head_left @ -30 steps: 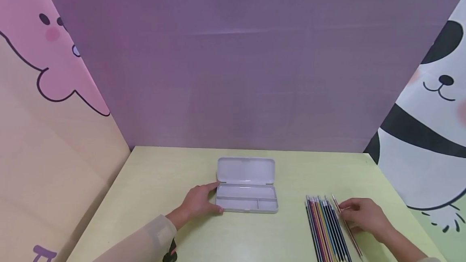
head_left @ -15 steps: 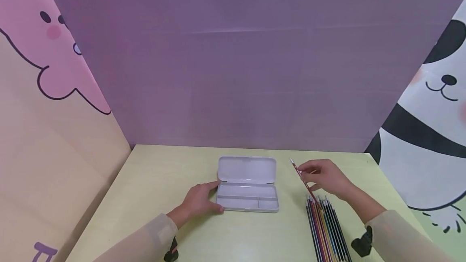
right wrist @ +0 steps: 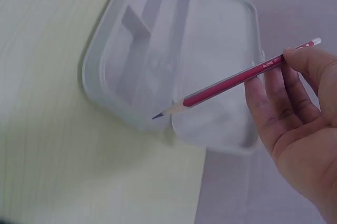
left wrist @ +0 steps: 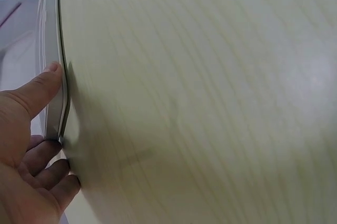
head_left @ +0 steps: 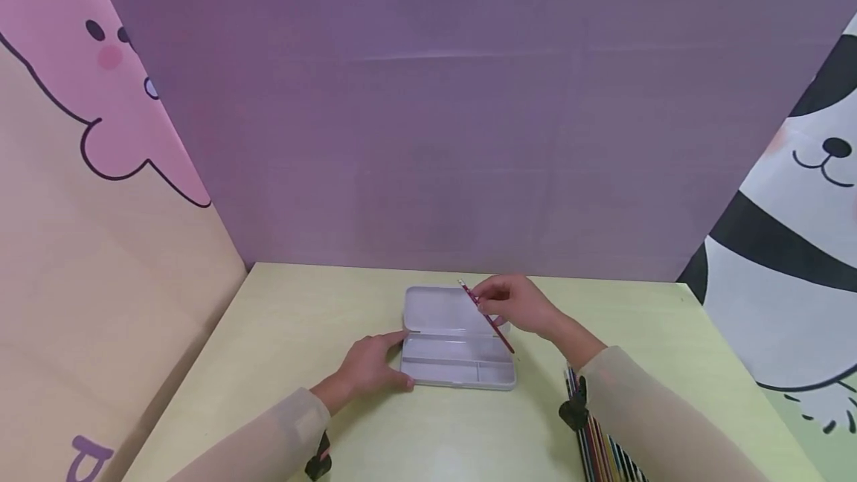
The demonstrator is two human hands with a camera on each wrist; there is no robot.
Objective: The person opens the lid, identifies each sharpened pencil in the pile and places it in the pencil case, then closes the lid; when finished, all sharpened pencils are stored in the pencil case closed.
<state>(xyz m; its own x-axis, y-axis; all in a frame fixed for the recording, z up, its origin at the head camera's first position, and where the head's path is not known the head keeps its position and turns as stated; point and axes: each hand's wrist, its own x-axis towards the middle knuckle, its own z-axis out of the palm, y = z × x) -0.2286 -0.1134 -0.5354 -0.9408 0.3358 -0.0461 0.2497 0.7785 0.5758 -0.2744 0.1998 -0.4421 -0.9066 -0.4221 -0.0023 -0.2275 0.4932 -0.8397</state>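
A white pencil case (head_left: 438, 373) lies on the table with its lid (head_left: 431, 309) laid back. Its tray has one long compartment and two shorter ones along the front. My left hand (head_left: 368, 367) holds the case at its left end, thumb on the front side and fingers against the end. Over the right part of the case, my right hand (head_left: 518, 305) pinches a red pencil (right wrist: 226, 83) between thumb and fingers near its silver-capped end. The pencil slants, its sharpened dark tip pointing down above the tray's right end.
Several pencils (head_left: 592, 445) of different colours lie side by side at the front right of the table (head_left: 469, 437), partly hidden under my right sleeve (head_left: 656, 407). A purple panel (head_left: 428, 110) rises along the table's back edge.
My right hand has lifted the red pencil from beside the other pencils and carried it left and back, over the case. My left hand has stayed at the case's left end.
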